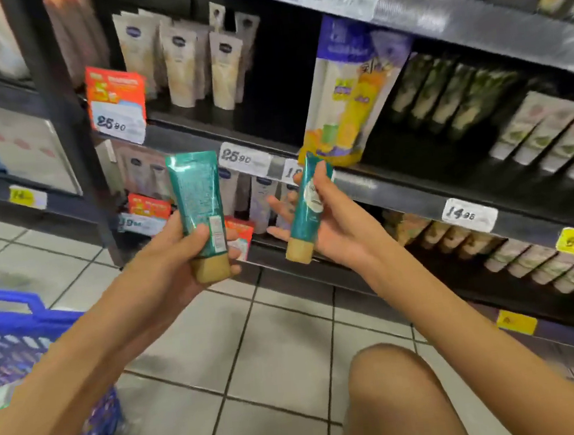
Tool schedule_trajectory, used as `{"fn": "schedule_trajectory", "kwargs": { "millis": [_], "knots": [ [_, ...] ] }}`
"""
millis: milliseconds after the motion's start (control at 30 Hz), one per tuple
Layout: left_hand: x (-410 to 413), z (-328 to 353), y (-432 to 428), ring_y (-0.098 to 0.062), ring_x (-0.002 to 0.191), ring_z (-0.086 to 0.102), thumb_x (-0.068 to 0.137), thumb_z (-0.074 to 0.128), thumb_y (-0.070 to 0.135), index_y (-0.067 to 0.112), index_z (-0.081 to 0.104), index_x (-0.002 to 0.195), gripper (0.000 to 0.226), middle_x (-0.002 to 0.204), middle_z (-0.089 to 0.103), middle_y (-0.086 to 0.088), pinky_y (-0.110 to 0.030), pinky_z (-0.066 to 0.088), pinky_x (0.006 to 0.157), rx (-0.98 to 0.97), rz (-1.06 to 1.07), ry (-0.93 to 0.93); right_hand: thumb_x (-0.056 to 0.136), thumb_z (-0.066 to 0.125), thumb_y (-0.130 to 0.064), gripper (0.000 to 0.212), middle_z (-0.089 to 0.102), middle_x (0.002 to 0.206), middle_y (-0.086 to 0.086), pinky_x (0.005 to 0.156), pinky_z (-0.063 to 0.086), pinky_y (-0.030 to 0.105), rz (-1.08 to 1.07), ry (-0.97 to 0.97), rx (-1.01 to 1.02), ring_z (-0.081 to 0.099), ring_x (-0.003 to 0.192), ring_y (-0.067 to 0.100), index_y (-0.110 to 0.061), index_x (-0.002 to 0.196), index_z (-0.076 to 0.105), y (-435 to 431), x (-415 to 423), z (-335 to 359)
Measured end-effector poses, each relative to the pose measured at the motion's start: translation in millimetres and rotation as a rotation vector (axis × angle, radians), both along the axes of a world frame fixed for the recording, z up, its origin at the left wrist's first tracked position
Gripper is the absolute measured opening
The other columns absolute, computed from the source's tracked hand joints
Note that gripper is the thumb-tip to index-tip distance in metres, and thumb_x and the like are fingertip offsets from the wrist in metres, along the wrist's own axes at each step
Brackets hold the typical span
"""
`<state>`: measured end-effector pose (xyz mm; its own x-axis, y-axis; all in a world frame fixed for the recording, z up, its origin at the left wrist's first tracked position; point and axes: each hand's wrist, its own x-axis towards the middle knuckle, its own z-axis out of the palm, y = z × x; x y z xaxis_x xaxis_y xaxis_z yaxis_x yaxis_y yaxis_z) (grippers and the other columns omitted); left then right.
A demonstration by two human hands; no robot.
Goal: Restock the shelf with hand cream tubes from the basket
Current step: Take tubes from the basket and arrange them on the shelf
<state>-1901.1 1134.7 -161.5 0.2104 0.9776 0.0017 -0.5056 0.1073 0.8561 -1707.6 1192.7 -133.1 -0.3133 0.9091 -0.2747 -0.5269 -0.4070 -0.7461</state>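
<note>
My left hand (179, 255) grips a teal hand cream tube (196, 195) with a tan cap, held upright with the cap down and its back label toward me. In my right hand (332, 223) is a second teal tube (307, 201), seen edge-on, pinched between thumb and fingers with its cap (299, 250) at the bottom. Both tubes are held in front of the dark shelf unit (399, 191), level with its middle shelf edge. The blue basket (16, 352) stands on the floor at the lower left, beside my left forearm.
Pale tubes (192, 68) stand on the upper shelf, with a dark gap to their right. A purple and yellow pouch (350, 93) stands beside rows of boxed tubes (546, 133). Price tags line the shelf edges. My bare knee (397, 400) is low over the tiled floor.
</note>
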Motion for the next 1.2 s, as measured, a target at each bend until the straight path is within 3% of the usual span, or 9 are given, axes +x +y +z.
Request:
{"fn": "schedule_trajectory", "kwargs": {
  "millis": [133,267,400,500,633,767,900,1033,1200],
  "knots": [
    [3.9,19.2,-4.3,-0.023,0.082,0.07,0.075,0.047,0.019,0.021,0.074,0.089,0.031,0.086,0.071,-0.01,-0.038,0.058,0.074,-0.009,-0.097,-0.051,0.089,0.039,-0.047,0.036,0.056,0.065,0.001,0.071,0.046,0.031,0.181,0.005,0.118,0.056,0.055,0.014,-0.014,0.094,0.052,-3.7,11.3,11.4],
    [36.5,29.4,10.2,-0.033,0.083,0.07,0.073,0.057,0.019,0.01,0.071,0.096,0.029,0.089,0.069,-0.017,-0.043,0.057,0.069,-0.052,-0.086,-0.166,0.092,0.04,-0.036,0.04,0.058,0.088,0.008,0.079,0.048,0.034,0.287,0.126,0.193,0.057,0.076,0.02,-0.006,0.116,0.05,-10.3,53.1,28.8],
    [83.5,75.2,40.0,-0.016,0.069,0.063,0.045,0.091,0.035,0.01,0.07,0.1,0.064,0.083,0.063,-0.009,-0.031,0.055,0.063,0.075,-0.272,-0.149,0.083,0.053,-0.02,0.04,0.063,0.085,0.009,0.072,0.054,0.032,0.111,0.035,0.387,0.061,0.071,0.018,0.0,0.118,0.053,-11.3,96.9,75.6],
    [122.5,115.2,61.0,-0.01,0.064,0.056,0.054,0.088,0.035,0.013,0.069,0.104,0.058,0.079,0.057,0.0,-0.022,0.049,0.057,0.236,-0.438,-0.158,0.091,0.043,-0.025,0.032,0.062,0.083,0.004,0.066,0.054,0.028,-0.022,-0.075,0.56,0.059,0.066,0.014,-0.007,0.116,0.053,-8.3,127.7,119.3],
    [171.6,147.5,81.5,-0.008,0.049,0.052,0.051,0.089,0.036,0.026,0.066,0.078,0.037,0.069,0.056,0.005,-0.019,0.046,0.05,0.329,-0.531,-0.125,0.093,0.029,-0.048,0.04,0.058,0.076,0.003,0.058,0.051,0.029,-0.047,-0.153,0.686,0.051,0.055,0.014,-0.025,0.112,0.055,-8.2,166.4,147.8],
    [216.4,173.8,93.3,-0.006,0.044,0.048,0.061,0.081,0.038,0.028,0.061,0.095,0.04,0.062,0.053,0.003,-0.016,0.044,0.048,0.428,-0.395,0.058,0.093,0.042,-0.04,0.027,0.054,0.073,0.003,0.054,0.048,0.025,-0.148,-0.237,0.753,0.049,0.054,0.013,-0.02,0.109,0.047,-6.6,205.7,160.3],
    [258.7,201.8,109.4,-0.008,0.055,0.063,0.081,0.051,0.019,0.019,0.053,0.101,0.021,0.074,0.063,-0.001,-0.019,0.054,0.055,0.419,-0.287,-0.019,0.08,0.054,-0.016,0.032,0.065,0.089,0.002,0.07,0.056,0.028,-0.355,-0.317,0.844,0.065,0.078,0.013,-0.01,0.111,0.052,3.6,247.0,177.4],
    [283.5,221.5,143.4,-0.013,0.098,0.066,0.095,0.045,0.012,0.026,0.053,0.109,0.021,0.112,0.064,-0.001,-0.027,0.054,0.082,0.697,-0.054,0.324,0.087,0.054,-0.018,0.035,0.064,0.116,-0.007,0.088,0.054,0.032,-0.556,-0.648,0.928,0.063,0.106,0.008,-0.026,0.121,0.051,27.0,277.3,202.8],
    [307.5,230.0,175.9,-0.011,0.103,0.06,0.09,0.055,0.009,0.021,0.052,0.115,0.028,0.104,0.062,0.004,-0.038,0.05,0.094,0.732,0.078,0.509,0.092,0.054,-0.014,0.034,0.056,0.117,-0.013,0.097,0.048,0.031,-0.652,-1.071,0.94,0.054,0.111,0.005,-0.023,0.124,0.049,61.5,287.1,209.1]
  ]
}}
